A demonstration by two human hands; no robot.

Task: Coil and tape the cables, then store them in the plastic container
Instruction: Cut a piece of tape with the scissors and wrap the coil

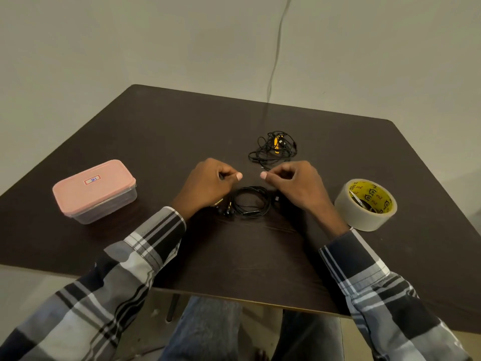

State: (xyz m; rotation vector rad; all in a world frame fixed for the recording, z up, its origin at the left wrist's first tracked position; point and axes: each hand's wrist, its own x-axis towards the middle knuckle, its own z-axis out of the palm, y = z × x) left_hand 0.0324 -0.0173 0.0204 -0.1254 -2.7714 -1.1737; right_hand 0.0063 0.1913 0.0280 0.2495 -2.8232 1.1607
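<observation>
Pale wall backs your dark desk (161,142), with a thin cord (276,56) hanging down it in the upper middle of the frame. Your left hand (208,186) and right hand (294,186) hover at center, fingers curled, thumb tips facing; whether they pinch tape between them you cannot tell. Just below them lies the coiled black cable (250,201). A tangled black-and-yellow cable (273,147) sits above. The pink-lidded plastic container (95,191) stands closed at left; the tape roll (365,204) lies at right, beside your right wrist.
</observation>
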